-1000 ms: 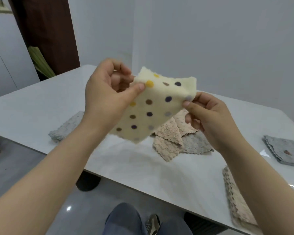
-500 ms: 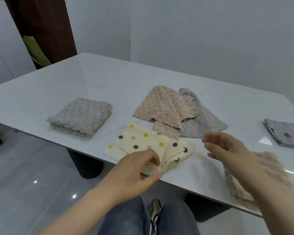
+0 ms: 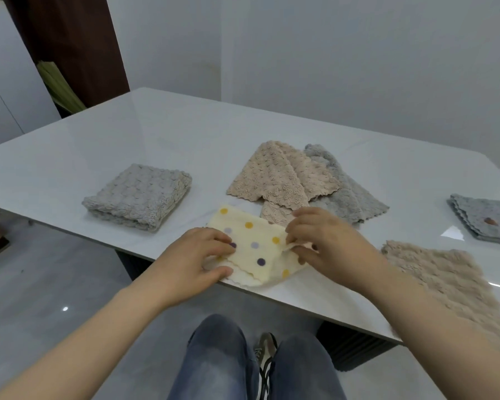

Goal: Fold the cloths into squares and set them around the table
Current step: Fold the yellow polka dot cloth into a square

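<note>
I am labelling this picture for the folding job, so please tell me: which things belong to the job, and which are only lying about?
Job:
dotted cloth
left folded grey cloth
loose beige cloth
loose grey cloth, partly under it
right folded grey cloth
near beige cloth
table

Lying about:
green bundle beside the dark door

The middle cloth [image 3: 254,246] lies on the surface [image 3: 156,134] and reaches its near edge. The left grip [image 3: 197,258] holds the cloth's left end and the right grip [image 3: 326,241] pinches its right end. To the left, apart from it, sits a folded cloth [image 3: 139,196]. Just behind the middle cloth lies a loose heap of cloths [image 3: 295,180], one overlapping another. To the right, along the near edge, a flat cloth [image 3: 433,284] lies partly under the right forearm. Behind that, well apart, a folded stack [image 3: 485,223] sits at the far right. The person's legs [image 3: 223,362] stand before the surface's near edge.
</note>
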Motion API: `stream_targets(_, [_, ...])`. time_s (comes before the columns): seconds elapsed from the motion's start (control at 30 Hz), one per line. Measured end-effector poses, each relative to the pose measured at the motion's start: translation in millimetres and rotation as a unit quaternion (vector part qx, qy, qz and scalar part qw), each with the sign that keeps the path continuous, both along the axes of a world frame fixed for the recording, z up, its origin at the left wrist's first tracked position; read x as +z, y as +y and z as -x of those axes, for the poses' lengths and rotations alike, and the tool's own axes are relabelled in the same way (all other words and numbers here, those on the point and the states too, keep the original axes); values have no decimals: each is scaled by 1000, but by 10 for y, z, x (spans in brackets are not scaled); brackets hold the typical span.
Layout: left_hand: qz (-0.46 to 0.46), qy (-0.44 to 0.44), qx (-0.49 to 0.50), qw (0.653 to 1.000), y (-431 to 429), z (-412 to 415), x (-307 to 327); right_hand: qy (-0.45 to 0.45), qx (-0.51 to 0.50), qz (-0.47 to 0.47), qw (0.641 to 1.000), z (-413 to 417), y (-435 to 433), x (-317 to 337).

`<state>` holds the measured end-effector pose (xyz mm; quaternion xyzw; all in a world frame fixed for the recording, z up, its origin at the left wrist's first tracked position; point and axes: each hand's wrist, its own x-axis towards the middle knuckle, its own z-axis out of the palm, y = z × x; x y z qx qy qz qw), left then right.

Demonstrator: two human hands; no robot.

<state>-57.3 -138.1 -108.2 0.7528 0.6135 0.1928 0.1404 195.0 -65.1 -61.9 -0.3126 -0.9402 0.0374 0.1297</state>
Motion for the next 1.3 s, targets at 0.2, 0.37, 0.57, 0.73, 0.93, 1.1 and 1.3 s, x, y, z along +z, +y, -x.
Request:
stream_targets(0.2, [-47, 31, 38, 998, -93, -78, -64, -44, -60, 6, 997, -483, -315, 109])
stream_targets(0.37, [-45, -23, 55, 997, -110, -70, -40, -91, -136, 76, 984, -543, -452, -77])
stream_targets(0.57, [-35, 8, 49, 998, -80, 61, 6, -66, -128, 79, 986, -236, -412, -69])
stream_targets(0.73, [-14, -1, 51, 999, -29, 124, 62, -91, -132, 97, 982, -127, -401, -115])
stream_targets(0.93, [31, 24, -10, 999, 41, 256, 196, -120, -140, 111, 977, -117, -421, -64])
stream_targets(1.1, [24, 52, -18, 998, 80, 258, 227, -114, -152, 84, 978, -100, -383, -79])
stream_targets(1.3, [-75, 57, -15, 995, 42, 290, 234, -78, -189, 53, 978, -160, -348, -75])
